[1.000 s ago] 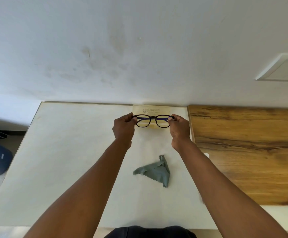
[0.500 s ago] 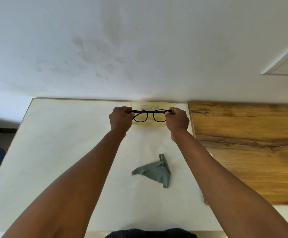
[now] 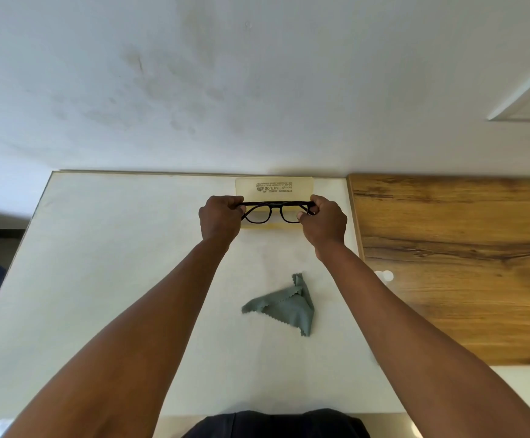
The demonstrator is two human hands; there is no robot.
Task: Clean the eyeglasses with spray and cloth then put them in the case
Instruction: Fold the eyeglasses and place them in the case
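From the head camera I see the black-framed eyeglasses (image 3: 273, 211) stretched between both fists: the left hand (image 3: 221, 218) grips one end, the right hand (image 3: 323, 221) the other, fingers curled around the frame, directly over the open pale yellow case (image 3: 274, 186) at the far edge of the white table (image 3: 99, 263). A crumpled grey cloth (image 3: 284, 306) lies nearer, between my forearms. A wooden surface (image 3: 456, 263) adjoins on the right, a stained white wall (image 3: 257, 90) beyond. The temples are hidden by my fingers; the case's printed lettering is unreadable.
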